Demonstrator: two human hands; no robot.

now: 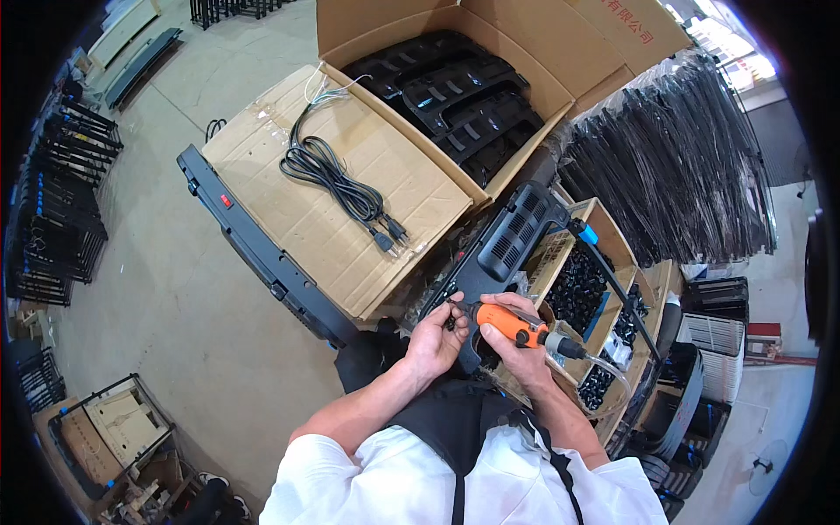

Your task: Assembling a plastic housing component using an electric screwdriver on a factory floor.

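My right hand is wrapped round an orange power screwdriver, which has a clear hose running from its rear end. The tool's tip points left, toward the fingers of my left hand. Those fingers are pinched together beside the tip, with small dark pieces partly showing in the palm; what they hold is too small to name. Both hands are at the near end of a long black plastic housing with a vented cover. The exact spot where the tip meets the housing is hidden by my fingers.
Coiled black power cords lie on a cardboard sheet left of the housing. Beyond stands an open carton of black plastic covers. A wooden bin of small black parts is at right, near stacked black frames.
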